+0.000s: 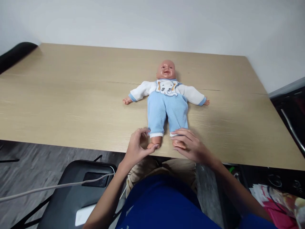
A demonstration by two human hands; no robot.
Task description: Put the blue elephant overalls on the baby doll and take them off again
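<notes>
A baby doll point(166, 95) lies face up on the wooden table point(78, 105), its arms spread and its feet towards me. It wears a white top with an elephant patch and light blue trousers with white cuffs. My left hand point(138, 146) curves around the doll's foot on the left, thumb on the foot and fingertips at the trouser cuff. On the other leg, my right hand point(193, 147) lays its bent fingers over the cuff and foot. Part of that foot is hidden beneath them.
A black chair point(71, 187) with a white object on it stands below the table at left, a pale cable point(78, 183) crossing it. Another dark chair back point(19, 55) touches the far left. A white wall point(143, 22) rises behind. Packets point(278, 200) lie at lower right.
</notes>
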